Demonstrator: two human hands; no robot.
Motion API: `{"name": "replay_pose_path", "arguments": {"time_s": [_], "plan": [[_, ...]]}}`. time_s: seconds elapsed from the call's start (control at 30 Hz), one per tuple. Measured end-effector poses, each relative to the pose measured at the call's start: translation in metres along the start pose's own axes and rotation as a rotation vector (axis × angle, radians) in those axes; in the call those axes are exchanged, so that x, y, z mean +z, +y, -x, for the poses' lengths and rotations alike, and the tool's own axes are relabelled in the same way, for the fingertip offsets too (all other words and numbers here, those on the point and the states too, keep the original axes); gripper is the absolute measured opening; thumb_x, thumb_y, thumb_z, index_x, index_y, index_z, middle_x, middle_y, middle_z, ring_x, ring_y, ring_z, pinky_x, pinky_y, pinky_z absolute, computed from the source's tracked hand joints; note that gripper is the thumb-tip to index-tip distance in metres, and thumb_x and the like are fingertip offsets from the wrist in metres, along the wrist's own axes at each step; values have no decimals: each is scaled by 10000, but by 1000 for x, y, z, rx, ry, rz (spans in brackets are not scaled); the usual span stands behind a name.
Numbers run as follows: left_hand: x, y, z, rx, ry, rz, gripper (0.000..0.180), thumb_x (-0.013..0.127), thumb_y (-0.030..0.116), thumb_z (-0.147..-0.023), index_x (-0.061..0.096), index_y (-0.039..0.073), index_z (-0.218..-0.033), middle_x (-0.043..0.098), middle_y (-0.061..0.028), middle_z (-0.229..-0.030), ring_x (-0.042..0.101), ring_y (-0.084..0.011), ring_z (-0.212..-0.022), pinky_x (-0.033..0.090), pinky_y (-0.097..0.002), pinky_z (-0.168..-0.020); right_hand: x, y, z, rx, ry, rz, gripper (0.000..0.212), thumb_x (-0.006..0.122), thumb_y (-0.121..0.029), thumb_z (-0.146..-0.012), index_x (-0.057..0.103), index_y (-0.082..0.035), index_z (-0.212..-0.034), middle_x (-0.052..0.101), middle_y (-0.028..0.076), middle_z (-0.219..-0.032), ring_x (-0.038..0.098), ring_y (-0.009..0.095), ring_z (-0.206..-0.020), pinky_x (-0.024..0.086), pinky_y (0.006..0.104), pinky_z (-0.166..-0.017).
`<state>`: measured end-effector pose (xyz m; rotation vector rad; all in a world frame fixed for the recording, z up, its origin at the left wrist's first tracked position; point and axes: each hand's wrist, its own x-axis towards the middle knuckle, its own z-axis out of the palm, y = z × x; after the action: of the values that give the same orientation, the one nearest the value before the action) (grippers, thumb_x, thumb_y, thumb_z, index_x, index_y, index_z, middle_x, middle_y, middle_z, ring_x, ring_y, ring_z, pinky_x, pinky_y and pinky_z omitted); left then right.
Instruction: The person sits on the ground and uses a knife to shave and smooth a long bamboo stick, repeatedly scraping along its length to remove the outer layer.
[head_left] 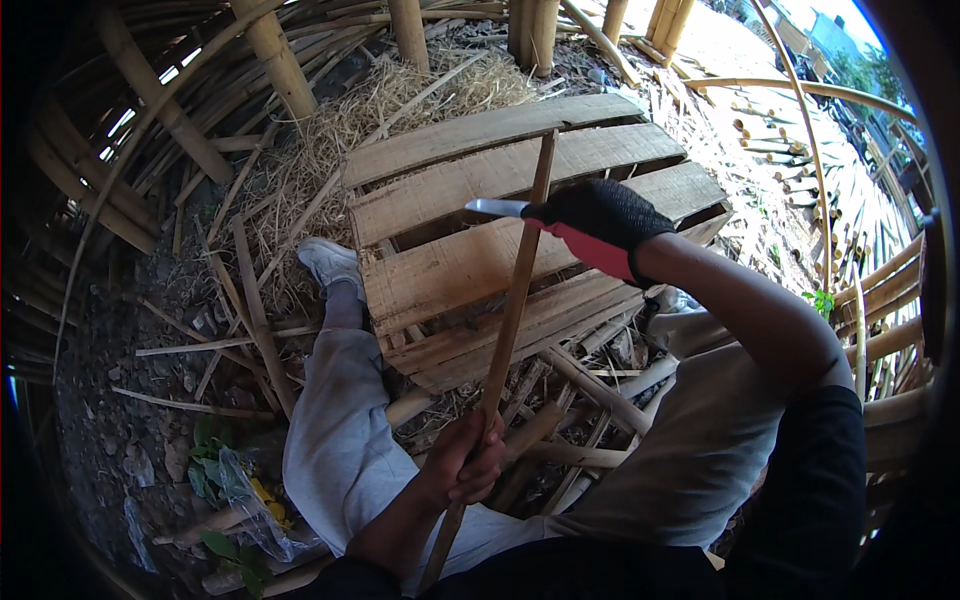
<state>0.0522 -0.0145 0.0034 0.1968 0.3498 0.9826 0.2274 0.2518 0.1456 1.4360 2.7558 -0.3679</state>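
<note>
A long, narrow bamboo strip (516, 300) slants up across the middle, its top end over the wooden pallet (430, 285). My left hand (465, 460), bare, is closed round the strip's lower part, near my lap. My right hand (600, 225) wears a black and red glove and is closed on a knife. The knife's pale blade (497, 207) points left and crosses the strip high up, against it or just in front; I cannot tell which. The glove covers the knife's handle.
My legs (345, 400) straddle the slatted pallet. Dry shavings (440, 95) lie behind it, and bamboo offcuts (590, 390) below it. Thick bamboo poles (275, 55) stand at the back. A clear plastic bag (255, 500) lies at lower left, cut bamboo pieces (775, 145) at right.
</note>
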Motion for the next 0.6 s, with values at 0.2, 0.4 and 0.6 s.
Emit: {"name": "replay_pose_path", "arguments": {"time_s": [0.2,0.4,0.6], "plan": [[9,8,2,-32,52,-26,389,301,439,-1097,445,102,-968,325,40,-484,306,-55,-278,233,-221,-252,11,4,3,115,-103,-135,464,488,-521,-1004,735,-154,-1143,717,175,-940,693,342,-835,534,422,-798],[-1,10,-1,-57,-39,-37,405,321,489,-1081,448,112,-1009,331,41,-514,314,-52,-297,276,-220,-280,8,19,-5,69,-83,-240,377,509,-427,-1003,744,-154,-1113,686,112,-806,644,209,-722,512,350,-712],[-4,9,-2,-39,-52,7,389,305,468,-1089,442,113,-1006,331,43,-505,318,-49,-285,272,-217,-264,11,20,-7,53,8,-229,340,522,-394,-1000,744,-152,-1085,703,98,-802,655,218,-687,525,361,-684]]}}
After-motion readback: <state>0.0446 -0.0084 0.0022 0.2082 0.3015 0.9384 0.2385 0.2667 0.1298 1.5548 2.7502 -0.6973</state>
